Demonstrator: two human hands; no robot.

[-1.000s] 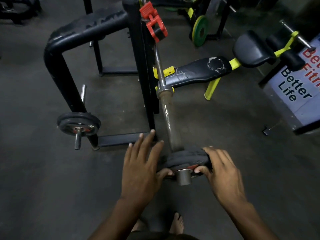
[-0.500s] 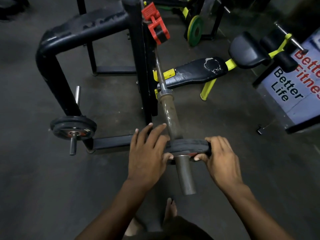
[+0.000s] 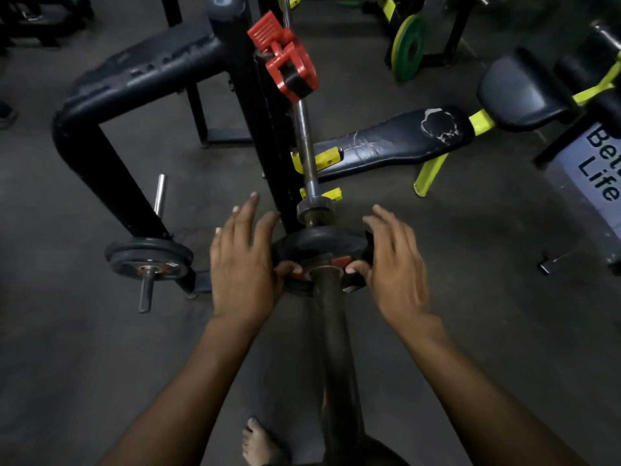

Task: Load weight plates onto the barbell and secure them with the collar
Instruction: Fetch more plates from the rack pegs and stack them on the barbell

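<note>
A small black weight plate [image 3: 317, 242] with a red centre label sits on the barbell sleeve [image 3: 334, 348], a short way from the sleeve's inner shoulder [image 3: 313, 210]. My left hand [image 3: 243, 264] holds the plate's left edge with the thumb on its near face and the fingers spread. My right hand [image 3: 391, 264] holds the right edge the same way. The barbell shaft [image 3: 306, 146] runs away from me on the rack. A red collar [image 3: 285, 60] hangs high on the rack upright beside the bar.
The black rack frame [image 3: 134, 82] stands at the left, with a stored plate [image 3: 149, 255] on its lower peg. A black and yellow bench [image 3: 396, 142] lies at the right. A green plate [image 3: 408, 47] leans at the back. My bare foot [image 3: 258, 442] is below.
Both hands have pushed the plate from the sleeve's tip up the sleeve toward the inner shoulder. More bare sleeve now shows on my side of the plate.
</note>
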